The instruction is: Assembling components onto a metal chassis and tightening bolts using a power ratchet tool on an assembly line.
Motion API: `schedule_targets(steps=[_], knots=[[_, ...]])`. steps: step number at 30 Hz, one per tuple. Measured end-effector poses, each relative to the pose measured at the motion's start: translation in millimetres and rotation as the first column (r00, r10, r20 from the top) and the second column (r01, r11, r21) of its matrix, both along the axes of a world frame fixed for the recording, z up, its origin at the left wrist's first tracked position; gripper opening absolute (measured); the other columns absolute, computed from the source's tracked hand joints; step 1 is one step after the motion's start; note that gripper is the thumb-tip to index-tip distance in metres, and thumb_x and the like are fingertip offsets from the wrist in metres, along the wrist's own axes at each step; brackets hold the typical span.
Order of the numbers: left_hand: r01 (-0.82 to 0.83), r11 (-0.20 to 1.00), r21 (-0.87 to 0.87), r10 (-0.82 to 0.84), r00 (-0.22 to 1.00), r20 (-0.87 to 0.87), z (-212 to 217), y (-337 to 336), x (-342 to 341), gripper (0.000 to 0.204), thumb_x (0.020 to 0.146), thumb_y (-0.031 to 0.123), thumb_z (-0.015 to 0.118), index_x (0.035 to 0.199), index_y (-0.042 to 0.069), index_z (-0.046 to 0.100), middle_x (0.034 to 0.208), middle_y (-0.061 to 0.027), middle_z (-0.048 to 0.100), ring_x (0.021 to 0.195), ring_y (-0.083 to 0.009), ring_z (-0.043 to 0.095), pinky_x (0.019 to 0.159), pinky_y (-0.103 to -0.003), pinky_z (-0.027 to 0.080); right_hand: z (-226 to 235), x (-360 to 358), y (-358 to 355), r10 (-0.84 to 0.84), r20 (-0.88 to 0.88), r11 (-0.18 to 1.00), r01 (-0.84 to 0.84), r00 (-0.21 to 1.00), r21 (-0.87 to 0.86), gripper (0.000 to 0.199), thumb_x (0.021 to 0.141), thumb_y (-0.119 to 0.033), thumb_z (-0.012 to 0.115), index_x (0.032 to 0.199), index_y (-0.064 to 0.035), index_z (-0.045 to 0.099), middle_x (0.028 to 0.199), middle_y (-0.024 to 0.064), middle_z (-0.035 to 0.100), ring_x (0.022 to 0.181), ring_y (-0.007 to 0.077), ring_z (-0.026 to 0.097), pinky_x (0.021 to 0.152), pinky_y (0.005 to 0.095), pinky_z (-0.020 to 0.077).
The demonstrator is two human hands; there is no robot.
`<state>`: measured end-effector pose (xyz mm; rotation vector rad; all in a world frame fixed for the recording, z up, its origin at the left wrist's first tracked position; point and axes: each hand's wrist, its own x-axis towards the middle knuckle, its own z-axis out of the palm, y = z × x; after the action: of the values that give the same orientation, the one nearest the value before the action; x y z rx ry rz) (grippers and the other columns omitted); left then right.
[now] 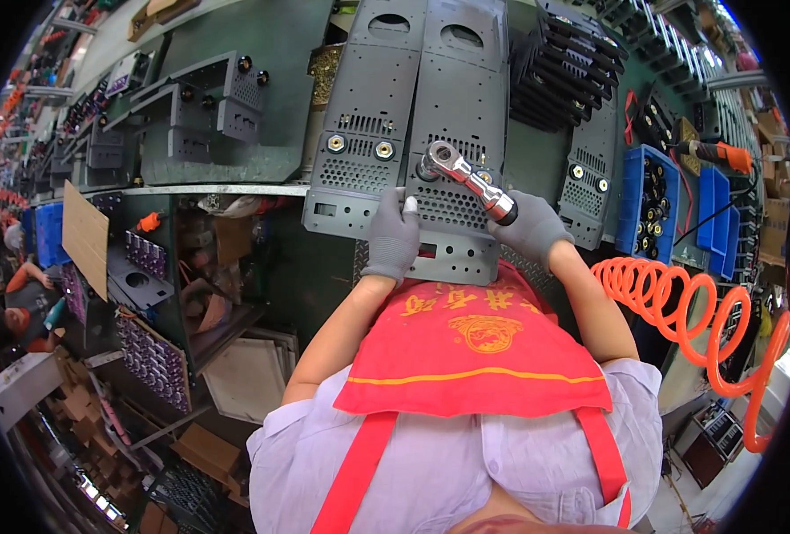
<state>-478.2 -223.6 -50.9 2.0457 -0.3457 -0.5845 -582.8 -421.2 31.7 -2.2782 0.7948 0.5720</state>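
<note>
Both my hands wear grey gloves. My right hand (536, 228) is closed round the dark grip of a ratchet wrench (477, 182), whose chrome head sits over a fitting (426, 169) on a grey perforated metal panel (460, 98). Any socket under that head is hidden. At the panel's near left edge, my left hand (393, 237) grips it, thumb up on its face. A second, similar panel (359, 98) lies alongside to the left, with two brass-coloured round fittings (359, 147) in it.
To the right are a stack of black brackets (564, 67), another panel (588, 169), a blue bin (648, 209) of round fittings and an orange-handled tool (724, 156). A coiled orange hose (680, 289) hangs beside my right arm. Bent grey brackets (208, 107) stand left.
</note>
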Motion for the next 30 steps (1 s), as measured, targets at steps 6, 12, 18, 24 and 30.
schedule_targets(steps=[6,12,18,24,30], knots=[[-0.006,1.0,0.018,0.007,1.0,-0.018,10.8,-3.3,-1.2,0.026,0.096,0.021,0.05,0.109,-0.001,0.052,0.09,-0.0208,0.065,0.084,-0.0383,0.064,0.072,-0.044,0.05,2.8,0.0,3.1,-0.018,-0.024,0.999,0.017,1.0,-0.036,0.031,0.077,-0.031,0.063,0.093,-0.0039,0.064,0.088,0.0225,0.067,0.087,0.0403,0.064,0.079,0.0439,0.0506],[-0.027,1.0,-0.015,0.027,1.0,-0.01,10.0,-3.5,-3.4,0.024,0.095,0.019,0.05,0.108,-0.001,0.053,0.09,-0.021,0.065,0.084,-0.0382,0.064,0.072,-0.044,0.049,-0.5,-1.4,3.2,-0.023,-0.046,0.999,0.021,0.999,-0.045,0.032,0.077,-0.032,0.063,0.094,-0.0045,0.064,0.089,0.0227,0.067,0.088,0.0402,0.064,0.079,0.0439,0.0505],[-0.016,0.999,-0.03,0.012,0.994,-0.111,11.0,-1.0,1.9,0.024,0.096,0.018,0.05,0.11,-0.001,0.054,0.089,-0.0207,0.065,0.082,-0.036,0.064,0.071,-0.042,0.049,0.5,-1.0,0.4,0.003,-0.021,0.999,-0.004,1.0,-0.05,0.033,0.077,-0.032,0.065,0.094,-0.0037,0.063,0.089,0.0217,0.067,0.087,0.0384,0.064,0.079,0.0427,0.0501],[-0.022,0.995,-0.094,0.034,0.992,0.125,41.1,4.9,40.2,0.028,0.096,0.018,0.049,0.113,-0.003,0.056,0.085,-0.0192,0.064,0.072,-0.0301,0.064,0.067,-0.038,0.05,23.9,-6.6,-7.3,-0.203,0.132,0.951,0.163,0.97,0.263,0.041,0.072,-0.026,0.074,0.104,-0.0017,0.062,0.084,0.0097,0.067,0.077,0.0207,0.062,0.076,0.0325,0.0479],[-0.092,0.995,-0.033,0.094,0.992,0.086,39.5,53.3,135.4,0.034,0.1,0.02,0.046,0.128,0.003,0.055,0.064,-0.0022,0.056,0.041,-0.0046,0.046,0.037,-0.021,0.039,25.4,-24.0,-24.6,-0.3,0.121,0.943,0.275,0.946,0.186,0.039,0.071,-0.026,0.073,0.099,-0.0005,0.061,0.082,0.0123,0.066,0.076,0.0222,0.064,0.072,0.0332,0.048]])
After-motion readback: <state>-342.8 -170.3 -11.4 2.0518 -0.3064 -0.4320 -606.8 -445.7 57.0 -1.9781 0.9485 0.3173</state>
